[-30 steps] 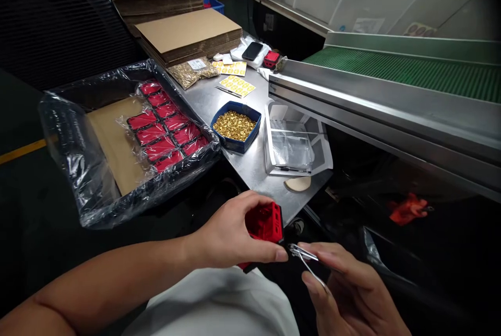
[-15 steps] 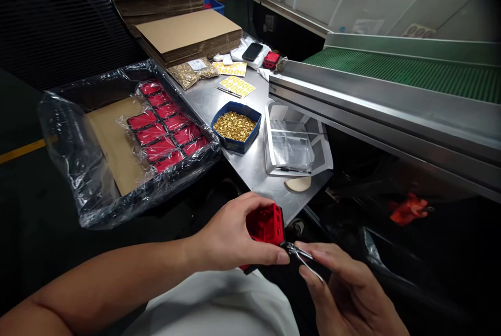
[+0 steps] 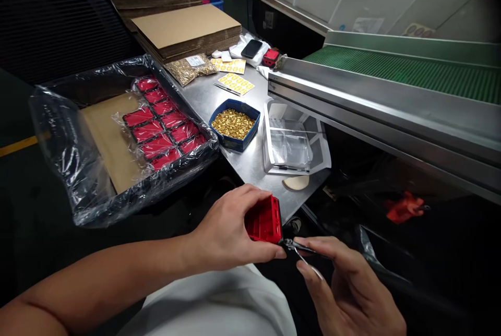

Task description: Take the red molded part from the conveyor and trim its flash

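Observation:
My left hand (image 3: 235, 226) wraps around a small red plastic box (image 3: 264, 221) with black edges, held above my lap. The box's open side faces up, and I see its hollow red inside. In my right hand (image 3: 344, 284) is a pair of shiny metal nail clippers (image 3: 303, 255), pinched between thumb and fingers with the lever apart from the body. Their jaws are at the box's lower right corner, close to my left thumb. Whether the jaws touch the box I cannot make out.
A blue tray (image 3: 238, 143) of small gold pieces and a white divided bin (image 3: 268, 158) with clear bags stand on the metal table (image 3: 207, 98). Left is a plastic-lined crate (image 3: 94, 216) with several red boxes. Cardboard stacks (image 3: 188, 23) lie behind; a green conveyor (image 3: 410, 72) runs right.
Both hands and the box have shifted slightly up and left in view, and the box has turned a little. The clippers stay at the same corner.

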{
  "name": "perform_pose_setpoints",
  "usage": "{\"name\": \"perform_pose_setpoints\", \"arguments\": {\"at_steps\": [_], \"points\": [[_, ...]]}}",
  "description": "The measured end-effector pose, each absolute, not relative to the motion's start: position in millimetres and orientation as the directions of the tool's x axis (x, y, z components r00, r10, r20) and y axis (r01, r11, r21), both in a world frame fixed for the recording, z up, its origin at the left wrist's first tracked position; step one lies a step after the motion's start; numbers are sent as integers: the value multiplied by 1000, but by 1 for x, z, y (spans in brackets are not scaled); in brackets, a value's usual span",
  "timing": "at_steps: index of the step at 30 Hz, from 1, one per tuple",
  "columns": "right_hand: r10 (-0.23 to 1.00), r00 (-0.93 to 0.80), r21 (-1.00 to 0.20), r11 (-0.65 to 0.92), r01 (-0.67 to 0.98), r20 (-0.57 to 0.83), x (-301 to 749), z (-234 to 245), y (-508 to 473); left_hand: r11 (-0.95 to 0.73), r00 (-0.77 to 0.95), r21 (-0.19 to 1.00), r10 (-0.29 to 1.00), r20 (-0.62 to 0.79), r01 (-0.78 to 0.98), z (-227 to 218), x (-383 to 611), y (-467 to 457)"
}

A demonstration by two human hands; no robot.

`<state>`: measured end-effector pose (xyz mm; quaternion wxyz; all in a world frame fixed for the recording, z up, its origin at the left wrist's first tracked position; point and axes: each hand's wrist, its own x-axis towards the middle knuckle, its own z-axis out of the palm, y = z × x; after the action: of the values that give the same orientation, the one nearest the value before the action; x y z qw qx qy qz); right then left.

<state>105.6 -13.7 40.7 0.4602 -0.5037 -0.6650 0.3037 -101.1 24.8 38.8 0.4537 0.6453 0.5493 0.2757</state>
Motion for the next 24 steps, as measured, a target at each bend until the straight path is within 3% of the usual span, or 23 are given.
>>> {"name": "perform_pose_setpoints", "arguments": {"at_steps": [7, 15, 19, 21, 24], "points": [[941, -179, -839, 336, 427, 286, 107, 43, -8, -54, 222, 843, 972, -79, 535, 37, -100, 28], [941, -190, -839, 337, 427, 281, 105, 41, -6, -48, 211, 833, 974, -84, 552, 35, -99, 27], [959, 8, -868, 254, 426, 284, 103, 45, -9, -49, 208, 846, 975, -73, 531, 35, -99, 28], [968, 109, -895, 161, 416, 225, 106, 40, -8, -34, 205, 852, 975, -87, 523, 34, -100, 29], [990, 110, -929, 43, 367, 90, 115, 9, -3, 5, 215, 853, 967, -137, 521, 27, -106, 31]]}}
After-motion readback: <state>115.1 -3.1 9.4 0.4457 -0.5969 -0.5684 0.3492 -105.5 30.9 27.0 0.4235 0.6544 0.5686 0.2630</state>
